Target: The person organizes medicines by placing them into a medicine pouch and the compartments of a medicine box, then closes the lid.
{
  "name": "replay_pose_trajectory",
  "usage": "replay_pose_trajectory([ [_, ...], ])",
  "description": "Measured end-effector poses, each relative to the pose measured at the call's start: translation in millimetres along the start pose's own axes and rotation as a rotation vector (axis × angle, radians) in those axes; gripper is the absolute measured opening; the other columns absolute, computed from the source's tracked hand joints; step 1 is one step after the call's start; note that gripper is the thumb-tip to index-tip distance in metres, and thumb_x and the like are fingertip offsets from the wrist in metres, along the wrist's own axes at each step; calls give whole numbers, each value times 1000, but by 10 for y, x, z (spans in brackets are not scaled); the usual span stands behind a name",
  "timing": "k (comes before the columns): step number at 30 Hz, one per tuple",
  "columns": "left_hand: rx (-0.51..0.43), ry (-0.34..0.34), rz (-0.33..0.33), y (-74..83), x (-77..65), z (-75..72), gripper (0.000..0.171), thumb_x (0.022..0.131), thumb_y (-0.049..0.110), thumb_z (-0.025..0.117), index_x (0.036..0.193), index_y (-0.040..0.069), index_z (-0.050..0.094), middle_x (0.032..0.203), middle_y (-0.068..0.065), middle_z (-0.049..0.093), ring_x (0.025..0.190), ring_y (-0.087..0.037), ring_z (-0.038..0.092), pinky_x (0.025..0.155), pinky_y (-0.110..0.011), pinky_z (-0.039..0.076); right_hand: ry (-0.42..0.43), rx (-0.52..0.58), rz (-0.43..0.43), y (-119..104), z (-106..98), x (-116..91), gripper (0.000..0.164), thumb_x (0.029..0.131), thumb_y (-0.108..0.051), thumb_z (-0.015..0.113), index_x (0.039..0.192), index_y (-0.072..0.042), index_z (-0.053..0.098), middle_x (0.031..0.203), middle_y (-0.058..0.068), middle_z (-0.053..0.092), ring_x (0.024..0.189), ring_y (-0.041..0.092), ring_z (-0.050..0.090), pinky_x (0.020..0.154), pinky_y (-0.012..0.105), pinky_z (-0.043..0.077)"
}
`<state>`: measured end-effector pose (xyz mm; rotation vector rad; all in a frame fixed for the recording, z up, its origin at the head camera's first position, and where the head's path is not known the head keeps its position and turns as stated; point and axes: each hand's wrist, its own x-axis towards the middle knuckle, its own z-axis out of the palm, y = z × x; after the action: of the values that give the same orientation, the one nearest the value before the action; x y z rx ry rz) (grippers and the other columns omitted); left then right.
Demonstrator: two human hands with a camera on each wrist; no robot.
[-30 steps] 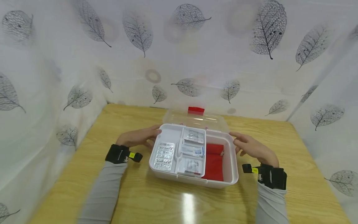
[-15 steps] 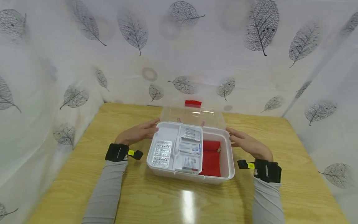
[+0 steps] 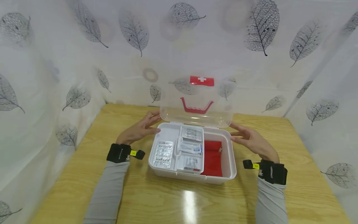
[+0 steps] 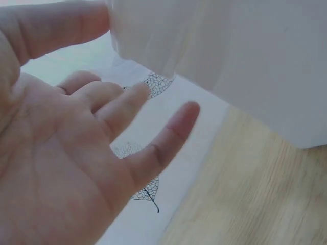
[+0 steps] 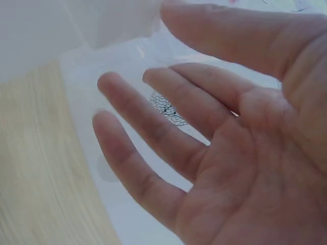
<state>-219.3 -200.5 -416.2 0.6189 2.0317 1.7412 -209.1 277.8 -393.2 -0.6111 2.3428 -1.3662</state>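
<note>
A white first-aid box (image 3: 193, 178) stands on the table with its clear lid (image 3: 170, 113) raised at the back. The lid carries a red handle (image 3: 195, 110) and a red latch (image 3: 202, 81) with a white cross. My left hand (image 3: 137, 130) is at the left back corner, its thumb touching the box's side (image 4: 255, 66) and its other fingers extended near the lid's corner. Mirroring it, my right hand (image 3: 253, 141) has its thumb at the right back rim and its fingers loosely extended by the lid. Contact of the index fingertips is hidden.
A white tray (image 3: 169, 132) inside the box holds a silver blister pack (image 3: 163, 154) and several small packets (image 3: 191, 148). Beside it lies a red pouch (image 3: 212, 161) in the box's right part. A leaf-print curtain (image 3: 112, 18) hangs behind the wooden table (image 3: 156, 205).
The lid has swung up from lying low behind the box to nearly upright, showing its handle and the cross on its latch. Both hands stay at the back corners, their fingers shifted up beside the lid.
</note>
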Motion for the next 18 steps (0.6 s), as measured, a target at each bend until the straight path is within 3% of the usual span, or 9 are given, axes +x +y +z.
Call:
replay_pose_trajectory([
  [3, 38, 19, 43, 44, 11, 19, 64, 99, 6, 63, 149, 10, 23, 169, -9, 20, 155, -30, 21, 118, -62, 25, 10, -37, -16, -31, 15, 9, 58, 100, -8, 63, 154, -12, 43, 157, 15, 44, 132, 45, 53, 96, 34, 55],
  [6, 105, 44, 79, 103, 13, 52, 60, 97, 1, 63, 143, 6, 24, 167, -15, 22, 154, -32, 24, 115, -58, 34, 14, -112, -10, -88, 42, 34, 44, 101, -6, 60, 144, -7, 54, 145, 16, 57, 127, 42, 58, 97, 43, 55],
  [9, 183, 66, 72, 160, -4, 83, 58, 97, 1, 65, 139, 4, 25, 165, -20, 26, 151, -34, 30, 112, -55, 40, 12, -166, -7, -167, 62, 44, 38, 104, -9, 54, 141, -1, 55, 139, 18, 61, 123, 38, 62, 100, 49, 53],
  [13, 306, 99, 38, 201, -14, 117, 65, 96, 5, 67, 143, 6, 21, 160, -22, 33, 144, -39, 41, 108, -53, 44, 30, -131, -8, -278, 59, -19, 39, 107, -14, 50, 143, -2, 52, 143, 16, 57, 121, 30, 62, 96, 41, 55],
  [18, 292, 100, 65, 242, -10, 123, 57, 92, 1, 69, 133, 4, 30, 163, -18, 33, 140, -43, 45, 110, -59, 40, 25, -132, -54, -353, 78, -99, 39, 106, -17, 52, 145, -10, 53, 139, 10, 58, 119, 8, 58, 96, 25, 50],
])
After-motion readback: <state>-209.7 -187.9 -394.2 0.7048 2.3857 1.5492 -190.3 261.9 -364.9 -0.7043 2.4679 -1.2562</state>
